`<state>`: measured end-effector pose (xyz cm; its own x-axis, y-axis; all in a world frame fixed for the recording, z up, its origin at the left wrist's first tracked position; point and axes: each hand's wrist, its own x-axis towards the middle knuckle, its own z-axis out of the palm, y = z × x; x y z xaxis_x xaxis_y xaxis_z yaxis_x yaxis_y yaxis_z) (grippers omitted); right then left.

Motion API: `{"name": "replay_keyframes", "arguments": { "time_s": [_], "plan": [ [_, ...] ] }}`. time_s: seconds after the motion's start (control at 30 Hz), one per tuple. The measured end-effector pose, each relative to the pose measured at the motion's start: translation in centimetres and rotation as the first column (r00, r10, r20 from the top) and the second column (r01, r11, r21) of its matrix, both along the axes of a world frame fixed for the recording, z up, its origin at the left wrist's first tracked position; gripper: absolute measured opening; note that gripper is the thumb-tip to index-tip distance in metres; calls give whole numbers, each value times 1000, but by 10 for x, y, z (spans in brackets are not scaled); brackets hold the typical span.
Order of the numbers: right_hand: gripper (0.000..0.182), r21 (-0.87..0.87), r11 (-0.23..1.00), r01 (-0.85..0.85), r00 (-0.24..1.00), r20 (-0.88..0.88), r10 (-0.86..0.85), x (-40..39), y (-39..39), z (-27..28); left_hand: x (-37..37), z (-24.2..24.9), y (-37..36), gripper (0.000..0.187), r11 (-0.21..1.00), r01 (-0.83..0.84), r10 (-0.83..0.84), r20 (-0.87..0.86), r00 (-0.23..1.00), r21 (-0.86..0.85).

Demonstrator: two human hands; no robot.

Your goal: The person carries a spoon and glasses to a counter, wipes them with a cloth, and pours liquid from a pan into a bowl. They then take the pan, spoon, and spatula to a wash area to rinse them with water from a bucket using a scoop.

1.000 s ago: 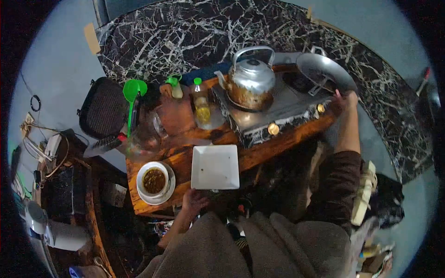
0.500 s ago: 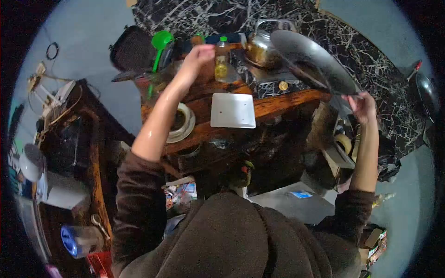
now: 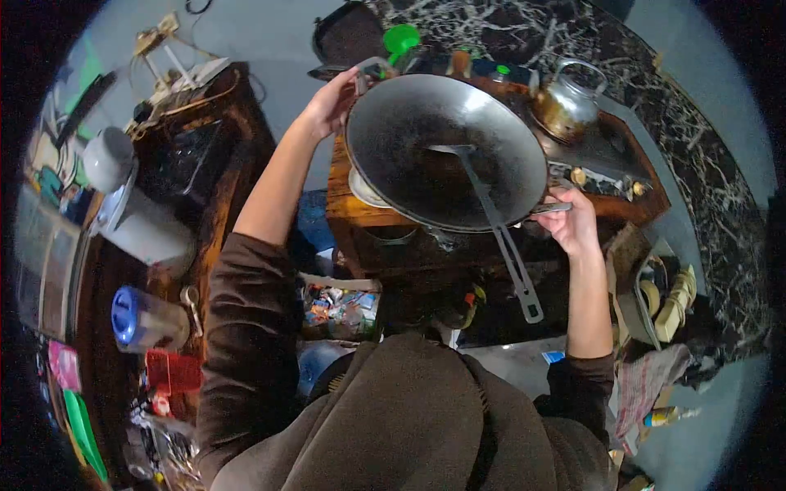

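Note:
A large dark wok (image 3: 393, 155) hangs between my two hands above the wooden table. My left hand (image 3: 332, 102) is closed on the loop handle at its far left. Around the near right handle, my right hand (image 3: 571, 219) is closed too. A long-handled metal spatula (image 3: 491, 204) lies in the wok, its blade near the middle and its slotted handle sticking out over the near rim toward me. Part of a white bowl (image 3: 366, 190) shows below the wok's left side. The square white plate from the earlier view is hidden.
A metal kettle (image 3: 566, 110) stands at the back right of the wooden table (image 3: 348, 214). Behind the wok are a green ladle-like utensil (image 3: 401, 39) and a green-capped bottle (image 3: 501, 72). Left, a side counter holds a blue-lidded jug (image 3: 147, 317) and a red container (image 3: 173, 372).
The wok has come from the right to in front of me and turned its inside up. My left hand has taken hold of its other handle; the right keeps its grip.

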<state>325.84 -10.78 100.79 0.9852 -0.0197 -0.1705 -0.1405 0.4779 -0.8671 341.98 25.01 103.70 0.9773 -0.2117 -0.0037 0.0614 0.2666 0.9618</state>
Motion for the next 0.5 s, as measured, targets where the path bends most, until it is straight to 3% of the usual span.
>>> {"name": "replay_keyframes", "arguments": {
  "time_s": [0.07,0.13,0.2,0.27,0.3,0.4,0.47,0.5],
  "plan": [
    [21,-70,995,-74,997,19,76,20,20,-7,-8,-7,33,28,998,-55,55,0,999,-16],
    [23,-124,981,-149,988,26,153,39,36,-13,-22,-11,58,26,992,-87,77,-115,990,-90],
    [27,-105,968,-228,974,-15,228,60,51,-24,-32,-17,80,25,971,-192,167,-167,972,-145],
    [29,-93,950,-299,954,-21,298,75,70,-31,-40,-30,99,29,881,-356,311,-187,932,-310],
    [29,-112,943,-313,950,-42,310,81,79,-33,-49,-30,104,32,852,-453,420,-172,891,-262],
    [30,-204,900,-384,922,-35,386,101,97,-37,-79,-32,121,33,807,-554,538,-131,833,-206],
    [42,-156,772,-616,787,-165,594,106,106,-31,-94,-29,125,33,780,-587,570,-141,809,-216],
    [58,-256,644,-721,693,-292,660,103,109,-22,-96,-34,133,32,766,-584,582,-94,808,-269]
  ]
}}
